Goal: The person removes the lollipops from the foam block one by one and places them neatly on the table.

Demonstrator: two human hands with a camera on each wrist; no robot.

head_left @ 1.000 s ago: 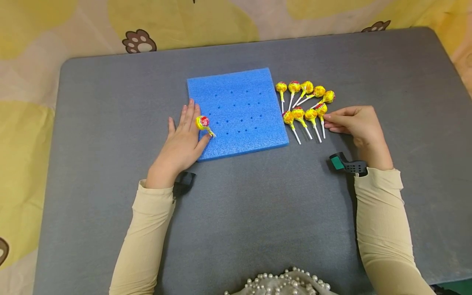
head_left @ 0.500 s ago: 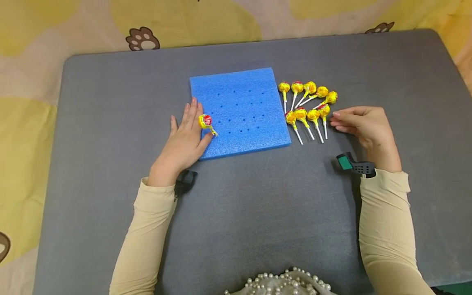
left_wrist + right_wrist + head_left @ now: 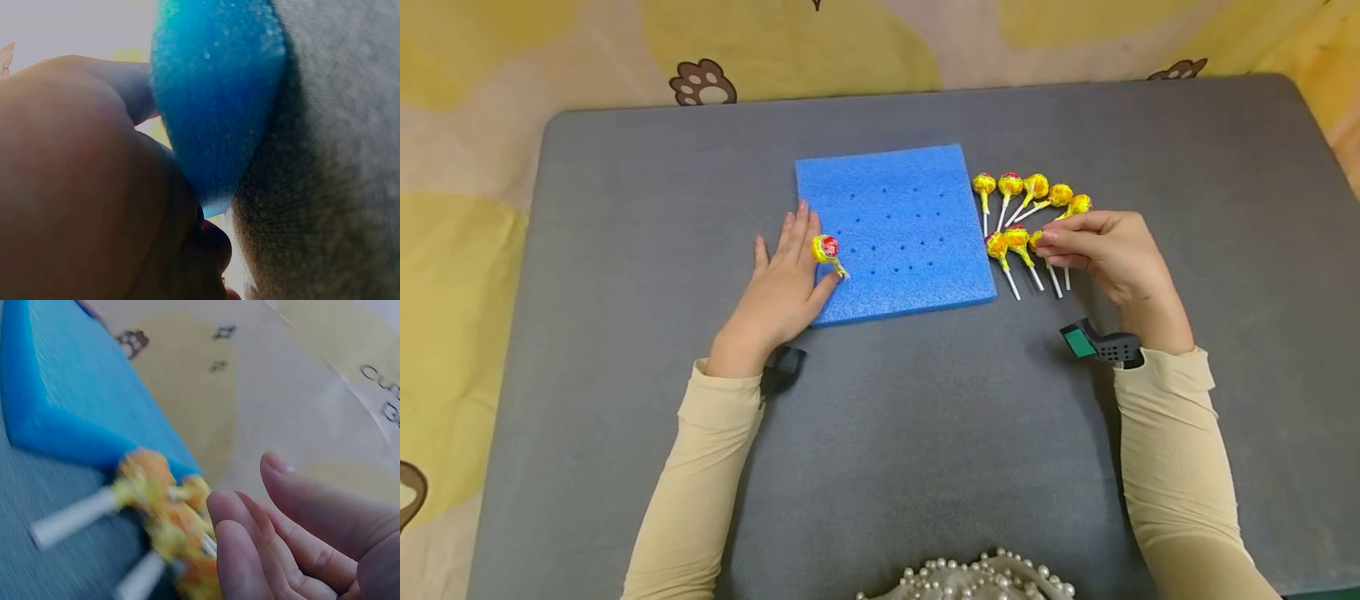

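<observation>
A blue foam board (image 3: pixel 917 283) dotted with small holes lies on the table. One yellow-and-red lollipop (image 3: pixel 825 247) stands in its left side. My left hand (image 3: pixel 778 287) rests spread along the board's left edge, its thumb near that lollipop; the left wrist view shows the hand (image 3: pixel 94 169) against the foam. Right of the board lie several wrapped lollipops (image 3: pixel 1017 239) in two rows, white sticks towards me. Over the front row's right end hovers my right hand (image 3: pixel 1116 254), hiding some heads. In the right wrist view, its thumb (image 3: pixel 312 500) and fingers are apart with nothing between them.
The grey table (image 3: pixel 910 433) carries the board and lollipops. Behind it hangs a yellow patterned cloth (image 3: pixel 790 50) with paw prints. Pearl-trimmed clothing (image 3: pixel 977 575) shows at the bottom edge. Each wrist wears a black camera mount (image 3: pixel 1101 342).
My right hand first drew back slightly to the right, then came left over the front row's right end. The lollipops have stayed put, and my left hand keeps its place on the board.
</observation>
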